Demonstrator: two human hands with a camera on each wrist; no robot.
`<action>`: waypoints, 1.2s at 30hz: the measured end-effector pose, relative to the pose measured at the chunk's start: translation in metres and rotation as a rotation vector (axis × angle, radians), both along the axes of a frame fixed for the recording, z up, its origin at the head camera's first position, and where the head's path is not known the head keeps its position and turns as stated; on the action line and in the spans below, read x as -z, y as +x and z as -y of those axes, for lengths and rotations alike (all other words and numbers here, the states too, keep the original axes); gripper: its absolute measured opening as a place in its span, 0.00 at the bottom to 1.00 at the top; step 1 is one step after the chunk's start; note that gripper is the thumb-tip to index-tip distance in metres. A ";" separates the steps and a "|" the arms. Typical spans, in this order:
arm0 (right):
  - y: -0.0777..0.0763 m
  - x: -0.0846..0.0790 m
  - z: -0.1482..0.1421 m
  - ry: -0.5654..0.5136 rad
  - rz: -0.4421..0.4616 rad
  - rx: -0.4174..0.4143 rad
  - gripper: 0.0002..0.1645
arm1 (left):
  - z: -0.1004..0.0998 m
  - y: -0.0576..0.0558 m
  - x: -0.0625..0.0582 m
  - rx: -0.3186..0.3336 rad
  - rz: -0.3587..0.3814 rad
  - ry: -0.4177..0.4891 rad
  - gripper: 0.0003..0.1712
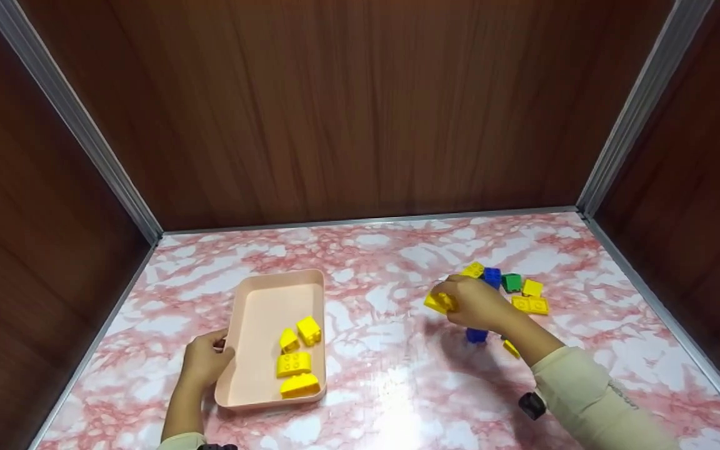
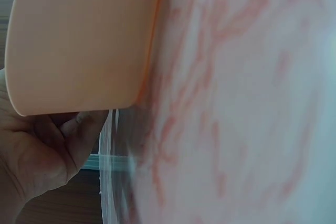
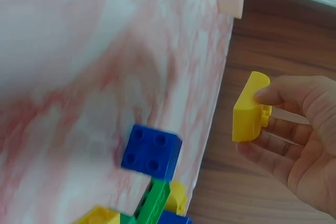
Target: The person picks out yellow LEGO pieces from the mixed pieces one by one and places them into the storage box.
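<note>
My right hand (image 1: 475, 303) pinches a yellow toy brick (image 3: 248, 111) between thumb and fingers, raised over the table left of a loose group of bricks. A blue brick (image 3: 151, 150) and a green brick (image 3: 153, 203) lie below it in the right wrist view. At the left, my left hand (image 1: 204, 360) grips the left wall of a peach plastic tray (image 1: 254, 390), thumb at the rim; in the left wrist view its fingers are partly hidden behind the tray. Several yellow bricks (image 1: 294, 364) lie in the tray's right part.
Among the bricks at the right are another green brick (image 1: 512, 282), a blue brick (image 1: 492, 277) and a flat yellow brick (image 1: 530, 305). Wooden panels (image 1: 360, 112) with metal edging enclose the marbled pink and white table (image 1: 372, 262) at the back and sides.
</note>
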State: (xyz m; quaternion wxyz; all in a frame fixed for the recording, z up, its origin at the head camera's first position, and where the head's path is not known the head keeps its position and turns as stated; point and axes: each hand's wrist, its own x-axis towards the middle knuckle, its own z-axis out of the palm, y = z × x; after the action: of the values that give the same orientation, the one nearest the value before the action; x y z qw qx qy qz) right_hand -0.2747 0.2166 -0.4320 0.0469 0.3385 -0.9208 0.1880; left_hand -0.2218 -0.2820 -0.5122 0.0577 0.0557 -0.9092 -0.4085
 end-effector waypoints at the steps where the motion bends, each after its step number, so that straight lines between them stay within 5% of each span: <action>1: 0.000 0.000 0.003 -0.006 0.000 -0.011 0.22 | 0.000 0.000 0.000 0.001 -0.007 -0.003 0.24; 9: 0.003 0.001 0.034 0.003 0.045 -0.038 0.21 | -0.001 0.001 0.000 0.000 -0.016 -0.012 0.25; 23: 0.013 0.005 0.101 0.051 -0.025 -0.176 0.22 | 0.000 0.002 0.000 -0.009 0.018 0.018 0.25; 36: 0.018 0.006 0.155 0.049 0.000 -0.221 0.24 | -0.001 0.000 0.001 -0.004 -0.037 0.000 0.24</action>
State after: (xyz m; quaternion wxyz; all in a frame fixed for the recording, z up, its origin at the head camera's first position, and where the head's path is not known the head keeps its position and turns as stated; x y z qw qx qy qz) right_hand -0.2570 0.0621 -0.4384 0.0176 0.4392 -0.8821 0.1695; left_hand -0.2213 -0.2814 -0.5132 0.0753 0.0500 -0.9079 -0.4094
